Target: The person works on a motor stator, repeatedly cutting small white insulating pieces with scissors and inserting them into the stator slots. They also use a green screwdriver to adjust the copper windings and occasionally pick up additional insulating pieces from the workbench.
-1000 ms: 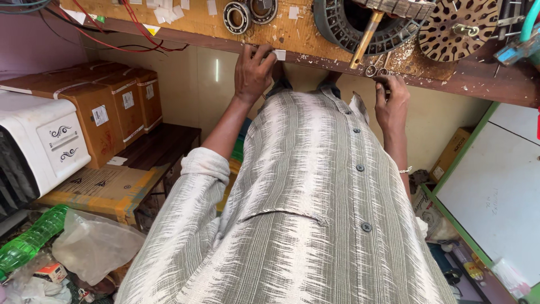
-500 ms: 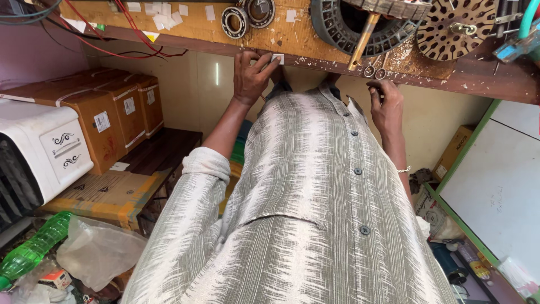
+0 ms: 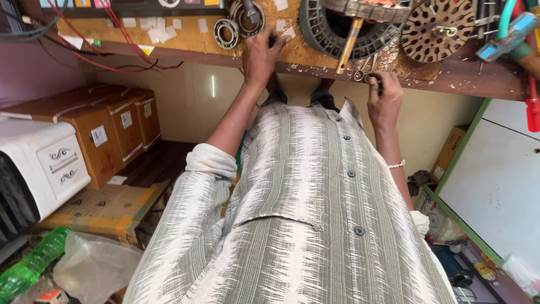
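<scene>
At the top centre of the frame our left hand (image 3: 263, 53) lies flat on the bench (image 3: 315, 56), fingers spread and clamped on nothing, just right of two bearings (image 3: 228, 32). Right of it, at the bench edge, our right hand (image 3: 384, 98) curls shut around a small dark part (image 3: 376, 79); we cannot tell what it is, since the fingers hide most of it. A wooden handle (image 3: 349, 39) leans against a dark ring housing (image 3: 349, 28), cut off at the top. Our shirt (image 3: 304, 214) hides the floor below. Cardboard boxes (image 3: 107, 129) sit at left.
</scene>
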`<state>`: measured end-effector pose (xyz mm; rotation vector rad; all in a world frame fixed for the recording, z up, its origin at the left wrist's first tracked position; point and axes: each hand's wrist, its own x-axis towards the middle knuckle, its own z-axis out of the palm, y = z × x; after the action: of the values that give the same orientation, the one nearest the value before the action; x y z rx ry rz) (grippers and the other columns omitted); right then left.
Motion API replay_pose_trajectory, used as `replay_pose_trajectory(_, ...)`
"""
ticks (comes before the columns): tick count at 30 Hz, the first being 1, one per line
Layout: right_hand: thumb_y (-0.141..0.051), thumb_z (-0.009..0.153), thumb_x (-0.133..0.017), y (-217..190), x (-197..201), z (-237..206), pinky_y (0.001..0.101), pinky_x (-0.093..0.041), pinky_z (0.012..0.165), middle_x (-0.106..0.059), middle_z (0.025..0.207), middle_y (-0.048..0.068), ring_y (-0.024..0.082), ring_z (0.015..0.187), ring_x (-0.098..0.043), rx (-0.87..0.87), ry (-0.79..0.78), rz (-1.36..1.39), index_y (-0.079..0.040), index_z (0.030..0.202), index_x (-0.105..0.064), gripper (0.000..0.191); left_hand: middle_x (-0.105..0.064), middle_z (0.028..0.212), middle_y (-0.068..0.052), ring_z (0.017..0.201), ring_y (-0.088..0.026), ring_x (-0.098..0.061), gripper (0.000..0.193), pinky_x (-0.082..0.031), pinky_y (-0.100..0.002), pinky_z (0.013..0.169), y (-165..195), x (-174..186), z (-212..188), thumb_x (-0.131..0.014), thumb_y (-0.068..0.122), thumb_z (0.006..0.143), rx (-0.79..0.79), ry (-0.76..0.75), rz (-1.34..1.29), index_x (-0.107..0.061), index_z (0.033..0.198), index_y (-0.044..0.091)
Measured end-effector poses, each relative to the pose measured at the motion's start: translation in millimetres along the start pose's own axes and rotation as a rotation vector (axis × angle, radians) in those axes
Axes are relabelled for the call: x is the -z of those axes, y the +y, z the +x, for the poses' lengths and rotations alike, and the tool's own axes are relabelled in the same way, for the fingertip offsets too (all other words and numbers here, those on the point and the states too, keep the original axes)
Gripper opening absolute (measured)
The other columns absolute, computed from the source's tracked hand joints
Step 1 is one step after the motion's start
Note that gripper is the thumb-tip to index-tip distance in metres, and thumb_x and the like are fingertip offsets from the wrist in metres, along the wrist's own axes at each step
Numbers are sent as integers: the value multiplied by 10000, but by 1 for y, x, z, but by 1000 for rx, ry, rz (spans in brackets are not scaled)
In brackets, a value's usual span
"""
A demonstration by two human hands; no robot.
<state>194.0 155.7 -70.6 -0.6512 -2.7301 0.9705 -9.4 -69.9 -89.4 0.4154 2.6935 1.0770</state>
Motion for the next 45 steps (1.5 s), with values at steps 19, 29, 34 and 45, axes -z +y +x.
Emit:
replay_pose_trajectory(19,-140,949,-812,-26,-7,-11,461,-555,787,-674,1191,146,362,978,-695,-54,62,-197,-106,1319,-635,412,-726,985,-27,848,-82,-719,413,-571,-281,783,20,1,-10,-710,119,896,159,68,-876,-531,1268,112)
replay_pose_trajectory(29,-148,945,-803,-2,-13,-5,506,-550,695,-725,860,230,377,779,-713,-447,-249,-419,-222,1654,-314,865,-755,1017,-59,823,-154,-701,279,-544,-340,742,30,11,-12,-726,242,915,443,-147,-1395,-654,1140,95)
replay_pose_trajectory(34,14,885,-756,11,-8,-6,409,-623,773,-636,1215,180,243,1011,-717,-551,-135,446,-184,1580,-354,827,-668,1153,-101,1045,-112,-643,226,-523,-299,943,34,7,-17,-800,171,1013,174,-117,-1333,-683,1155,40)
replay_pose_trajectory(45,110,1087,-631,47,59,-54,337,-635,966,-702,1175,234,242,1068,-735,-291,-106,833,68,1297,-542,232,-793,1041,-102,898,-103,-709,246,-553,-279,754,43,26,-11,-741,189,963,159,-348,-1363,-676,1148,41)
